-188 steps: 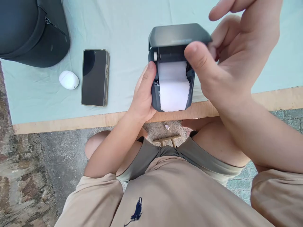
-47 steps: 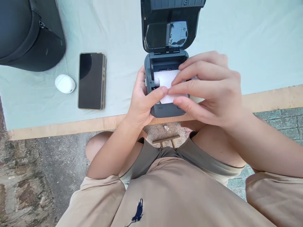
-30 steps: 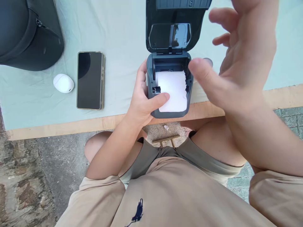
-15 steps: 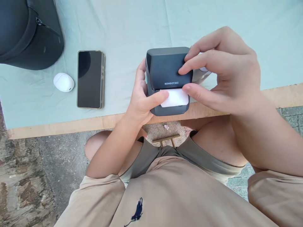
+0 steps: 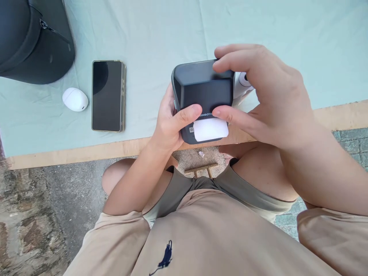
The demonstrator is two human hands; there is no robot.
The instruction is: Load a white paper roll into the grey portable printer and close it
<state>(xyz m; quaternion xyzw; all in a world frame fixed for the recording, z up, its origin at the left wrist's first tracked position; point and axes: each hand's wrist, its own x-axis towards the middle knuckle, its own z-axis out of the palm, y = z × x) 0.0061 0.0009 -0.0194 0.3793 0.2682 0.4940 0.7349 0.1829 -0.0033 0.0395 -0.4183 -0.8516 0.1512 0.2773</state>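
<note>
A dark label printer (image 5: 207, 92) is held above the table's front edge, tilted with its top showing. A blank white label (image 5: 211, 130) sticks out of its front slot. My left hand (image 5: 175, 122) grips the printer's left side, thumb on the front near the lettering. My right hand (image 5: 258, 88) has its thumb at the front edge of the lid and its fingertips at the top rear edge, spanning the right side. Partly behind my right hand, a white roll (image 5: 243, 80) lies to the right of the printer.
A black phone (image 5: 107, 96) lies on the pale green cloth (image 5: 143, 46), left of the printer. Beside it sits a white rounded case (image 5: 75, 99). A large black zippered bag (image 5: 37, 46) fills the back left corner. The wooden table edge (image 5: 80, 152) runs in front.
The printer has tilted, showing more of its top. My left thumb has moved off the label onto the lid's front. My right fingers have shifted to the top rear edge.
</note>
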